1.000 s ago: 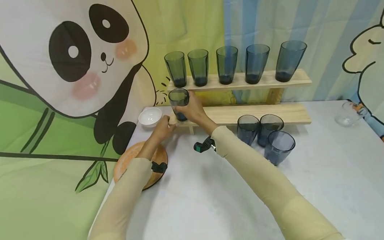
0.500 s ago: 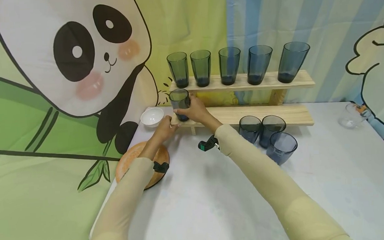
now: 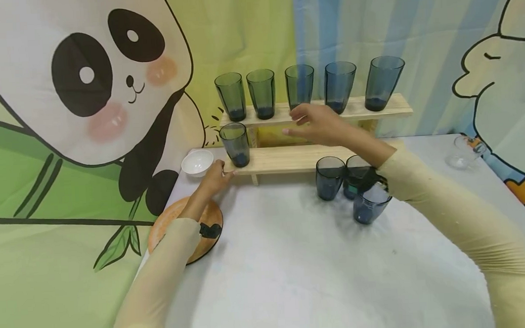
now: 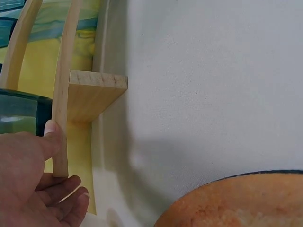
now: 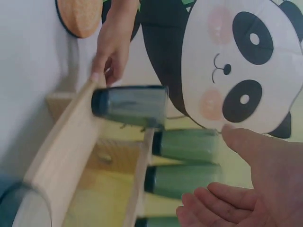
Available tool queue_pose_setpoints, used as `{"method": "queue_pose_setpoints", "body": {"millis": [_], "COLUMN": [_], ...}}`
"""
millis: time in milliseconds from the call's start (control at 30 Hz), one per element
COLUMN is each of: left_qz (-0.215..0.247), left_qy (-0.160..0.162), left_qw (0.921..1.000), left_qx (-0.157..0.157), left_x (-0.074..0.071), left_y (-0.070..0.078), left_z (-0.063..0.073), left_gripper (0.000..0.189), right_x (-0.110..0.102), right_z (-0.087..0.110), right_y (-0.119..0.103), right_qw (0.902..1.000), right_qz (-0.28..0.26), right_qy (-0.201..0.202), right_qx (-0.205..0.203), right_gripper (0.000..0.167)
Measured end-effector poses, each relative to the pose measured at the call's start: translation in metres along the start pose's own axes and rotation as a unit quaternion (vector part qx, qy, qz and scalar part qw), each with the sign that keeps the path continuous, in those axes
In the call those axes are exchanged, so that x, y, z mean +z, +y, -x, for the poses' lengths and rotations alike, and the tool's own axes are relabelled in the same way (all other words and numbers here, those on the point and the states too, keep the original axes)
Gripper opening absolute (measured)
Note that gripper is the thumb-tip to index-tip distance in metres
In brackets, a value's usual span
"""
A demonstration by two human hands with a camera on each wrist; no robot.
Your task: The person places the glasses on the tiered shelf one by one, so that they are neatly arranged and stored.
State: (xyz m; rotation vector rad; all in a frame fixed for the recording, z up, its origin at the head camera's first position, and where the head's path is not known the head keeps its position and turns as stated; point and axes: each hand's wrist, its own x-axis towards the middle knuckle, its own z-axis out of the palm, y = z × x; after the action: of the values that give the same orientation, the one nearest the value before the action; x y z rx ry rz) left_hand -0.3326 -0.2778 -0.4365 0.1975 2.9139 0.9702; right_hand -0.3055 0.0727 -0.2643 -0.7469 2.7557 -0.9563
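I see a dark tinted glass (image 3: 235, 144) standing upright at the left end of the lower wooden shelf (image 3: 289, 158). My left hand (image 3: 214, 178) rests against that shelf's left end, thumb on the edge and fingers loosely curled; it seems to hold nothing, though the wrist view is tight. My right hand (image 3: 318, 125) hovers above the shelf's middle, well apart from the glass, fingers relaxed and empty. Five more glasses (image 3: 300, 86) line the upper shelf. Three glasses (image 3: 350, 186) cluster on the white tabletop (image 3: 294, 261), near a white bowl (image 3: 197, 162) and an orange plate (image 3: 165, 223).
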Motion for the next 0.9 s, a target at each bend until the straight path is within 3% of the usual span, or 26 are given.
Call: {"method": "queue_pose_setpoints", "body": {"millis": [200, 367, 467, 600, 767, 900], "left_qz": [0.008, 0.011, 0.014, 0.018, 0.019, 0.021], "left_qy": [0.004, 0.003, 0.004, 0.010, 0.005, 0.000], "left_qw": [1.0000, 0.9999, 0.9999, 0.9998, 0.9998, 0.9997], "left_qx": [-0.001, -0.001, 0.001, 0.001, -0.010, -0.014], "left_x": [0.001, 0.000, -0.001, -0.002, 0.000, 0.000], "left_y": [-0.001, 0.002, 0.004, 0.005, 0.002, 0.003], "left_z": [0.002, 0.001, 0.001, 0.001, 0.002, 0.003], "left_gripper": [0.065, 0.065, 0.065, 0.064, 0.064, 0.064], "right_x": [-0.027, -0.031, -0.018, 0.018, 0.058, 0.076], "right_z": [0.071, 0.125, 0.152, 0.176, 0.186, 0.189], "right_y": [0.039, 0.083, 0.108, 0.131, 0.154, 0.167], "right_qw": [0.9980, 0.9944, 0.9927, 0.9912, 0.9867, 0.9857], "right_qz": [-0.009, -0.044, -0.050, -0.057, -0.082, -0.097], "right_qy": [0.055, 0.029, 0.010, -0.004, 0.002, 0.024], "right_qx": [0.031, 0.092, 0.109, 0.119, 0.140, 0.135], "right_gripper": [0.067, 0.081, 0.088, 0.102, 0.119, 0.112]}}
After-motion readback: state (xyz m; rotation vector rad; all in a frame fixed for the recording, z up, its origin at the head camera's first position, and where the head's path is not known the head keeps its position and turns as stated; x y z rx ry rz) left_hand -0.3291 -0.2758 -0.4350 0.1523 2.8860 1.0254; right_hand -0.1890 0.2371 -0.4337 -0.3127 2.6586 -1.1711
